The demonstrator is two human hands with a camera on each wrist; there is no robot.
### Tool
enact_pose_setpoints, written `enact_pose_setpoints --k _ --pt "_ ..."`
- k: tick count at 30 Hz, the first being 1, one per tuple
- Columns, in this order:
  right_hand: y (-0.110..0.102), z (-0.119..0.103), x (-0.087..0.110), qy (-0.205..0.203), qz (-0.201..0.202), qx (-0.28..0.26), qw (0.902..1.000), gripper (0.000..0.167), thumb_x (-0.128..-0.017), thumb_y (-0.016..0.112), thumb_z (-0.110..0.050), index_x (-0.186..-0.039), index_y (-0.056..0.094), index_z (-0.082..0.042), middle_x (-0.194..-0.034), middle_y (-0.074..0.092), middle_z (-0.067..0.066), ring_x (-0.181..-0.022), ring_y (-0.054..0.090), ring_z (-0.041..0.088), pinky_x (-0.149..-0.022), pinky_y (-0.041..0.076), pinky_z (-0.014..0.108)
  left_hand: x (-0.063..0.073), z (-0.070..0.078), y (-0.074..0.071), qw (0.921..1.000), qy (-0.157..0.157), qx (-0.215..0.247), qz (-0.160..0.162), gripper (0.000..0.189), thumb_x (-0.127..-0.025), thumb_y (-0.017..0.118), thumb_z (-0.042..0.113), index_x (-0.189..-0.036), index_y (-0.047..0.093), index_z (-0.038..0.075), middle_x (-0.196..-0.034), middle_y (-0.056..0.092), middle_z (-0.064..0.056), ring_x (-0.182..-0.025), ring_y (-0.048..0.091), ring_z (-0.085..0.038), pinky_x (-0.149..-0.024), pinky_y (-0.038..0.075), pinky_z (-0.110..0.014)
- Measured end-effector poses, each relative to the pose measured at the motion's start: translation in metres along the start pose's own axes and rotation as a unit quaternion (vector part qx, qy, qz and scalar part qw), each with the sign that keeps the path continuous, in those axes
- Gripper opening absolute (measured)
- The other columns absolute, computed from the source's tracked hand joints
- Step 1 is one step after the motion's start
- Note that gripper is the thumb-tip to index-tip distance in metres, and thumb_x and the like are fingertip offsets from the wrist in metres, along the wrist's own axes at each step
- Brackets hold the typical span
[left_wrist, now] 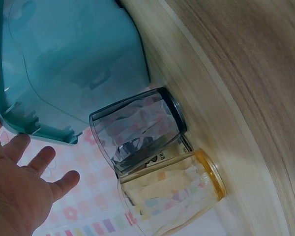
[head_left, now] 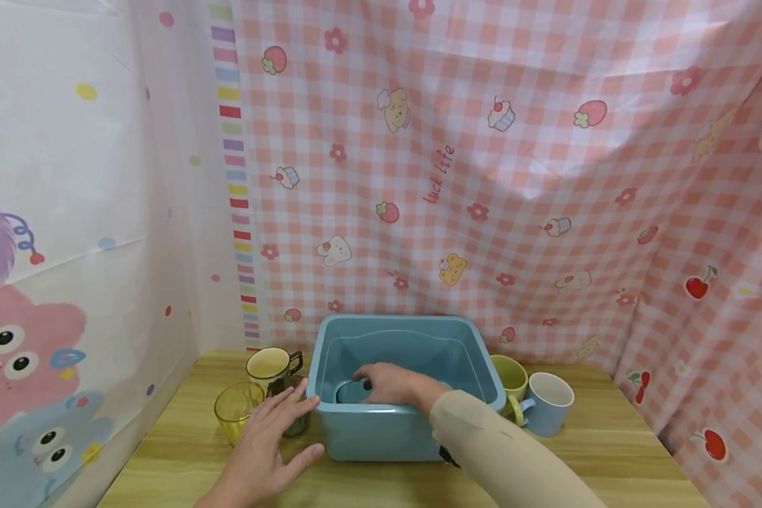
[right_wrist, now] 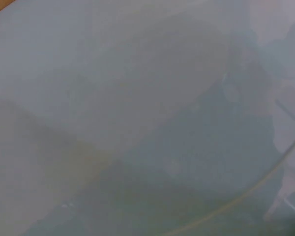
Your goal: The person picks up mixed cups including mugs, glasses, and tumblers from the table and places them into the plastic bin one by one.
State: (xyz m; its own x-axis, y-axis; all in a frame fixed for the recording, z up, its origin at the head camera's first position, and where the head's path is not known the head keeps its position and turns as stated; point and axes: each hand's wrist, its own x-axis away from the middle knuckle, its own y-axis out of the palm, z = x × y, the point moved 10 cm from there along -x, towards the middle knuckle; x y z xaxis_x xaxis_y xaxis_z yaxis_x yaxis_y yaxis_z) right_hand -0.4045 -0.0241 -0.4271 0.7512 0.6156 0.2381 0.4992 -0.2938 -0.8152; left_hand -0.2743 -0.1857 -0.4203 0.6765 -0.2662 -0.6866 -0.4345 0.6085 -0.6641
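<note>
Bin (head_left: 384, 436): 1 | outer cups (head_left: 550, 413): 5 | left grip (head_left: 268, 434): spread | right grip (head_left: 392, 384): holding teal cup (head_left: 351, 392)

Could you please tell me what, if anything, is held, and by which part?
The right hand appears to hold a cup inside the bin, by its right side in the head view; the exact grip is hidden. The left hand holds nothing.

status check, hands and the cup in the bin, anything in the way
Right hand down in blue bin, at cup; grip unclear. Left hand spread by bin's left rim. Bin's near wall partly hides cup.
</note>
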Motion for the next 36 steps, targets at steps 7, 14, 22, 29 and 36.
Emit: enact_pose_setpoints --k 7,14,22,29,36 --pt "0.003 0.0 -0.001 0.003 -0.01 0.006 0.9999 0.062 -0.095 0.077 -0.029 -0.151 0.059 -0.009 -0.145 0.067 0.014 -0.137 0.062 0.031 -0.113 0.052 0.046 0.001 -0.001 0.001 1.0 -0.002 -0.001 0.0 0.071 -0.087 0.089 0.039 -0.151 0.06 0.032 -0.162 0.056 -0.009 -0.139 0.058 -0.04 -0.099 0.049 -0.076" --pt "0.007 0.001 -0.002 0.007 -0.018 -0.005 0.9998 0.06 -0.096 0.076 -0.02 -0.153 0.059 -0.015 -0.148 0.066 0.013 -0.142 0.06 0.033 -0.112 0.051 0.047 0.0 0.0 0.001 1.0 -0.004 0.001 -0.001 0.071 -0.086 0.089 0.037 -0.151 0.061 0.031 -0.162 0.056 -0.01 -0.139 0.058 -0.041 -0.099 0.049 -0.075" --pt "0.009 -0.001 -0.006 0.002 -0.025 0.047 0.9986 0.056 -0.099 0.069 -0.005 -0.154 0.058 -0.012 -0.15 0.065 0.01 -0.142 0.06 0.028 -0.115 0.05 0.043 0.0 0.001 0.0 1.0 -0.007 -0.001 0.0 0.066 -0.089 0.087 0.032 -0.15 0.061 0.03 -0.161 0.057 -0.01 -0.138 0.059 -0.038 -0.099 0.05 -0.072" --pt "0.012 -0.002 -0.009 0.004 -0.034 0.058 0.9977 0.059 -0.1 0.065 0.002 -0.156 0.055 -0.013 -0.152 0.064 0.007 -0.145 0.057 0.026 -0.118 0.049 0.042 0.0 0.001 0.0 1.0 -0.006 -0.002 0.003 0.067 -0.088 0.088 0.032 -0.15 0.061 0.03 -0.161 0.057 -0.011 -0.138 0.058 -0.038 -0.099 0.05 -0.072" --pt "0.012 -0.005 -0.009 -0.001 -0.034 0.036 0.9988 0.069 -0.099 0.073 -0.003 -0.162 0.046 -0.013 -0.153 0.062 0.011 -0.147 0.056 0.029 -0.116 0.05 0.045 0.0 0.001 0.001 1.0 -0.007 0.0 0.001 0.067 -0.087 0.088 0.031 -0.149 0.063 0.024 -0.161 0.057 -0.011 -0.139 0.058 -0.038 -0.1 0.049 -0.072"
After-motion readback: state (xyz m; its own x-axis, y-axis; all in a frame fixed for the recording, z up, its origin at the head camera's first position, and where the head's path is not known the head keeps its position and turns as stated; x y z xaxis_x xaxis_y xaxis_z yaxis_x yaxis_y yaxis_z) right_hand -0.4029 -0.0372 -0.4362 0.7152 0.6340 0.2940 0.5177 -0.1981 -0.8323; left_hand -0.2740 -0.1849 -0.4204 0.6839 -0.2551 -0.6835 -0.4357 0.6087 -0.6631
